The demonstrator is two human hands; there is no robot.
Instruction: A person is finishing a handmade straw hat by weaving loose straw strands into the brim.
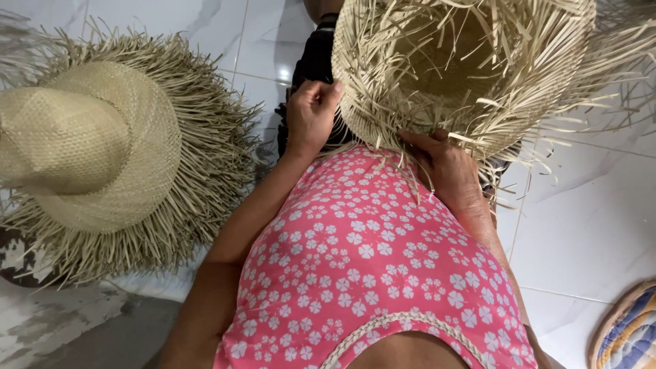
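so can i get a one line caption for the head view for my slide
Both hands, left and right, hold an upturned fringed straw hat; a finished straw hat lies alongside.

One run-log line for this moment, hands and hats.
left hand: grips rim of unfinished straw hat | right hand: under its fringe | finished straw hat: on tiled floor, apart

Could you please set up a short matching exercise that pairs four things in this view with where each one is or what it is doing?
Things:
1. left hand
2. right hand
3. finished straw hat
4. striped mat

Places or states:
A. lying crown up on the tiled floor
B. gripping the left rim of the unfinished hat
C. at the bottom right corner
D. under the unfinished hat's near rim

Pairs: 1-B, 2-D, 3-A, 4-C
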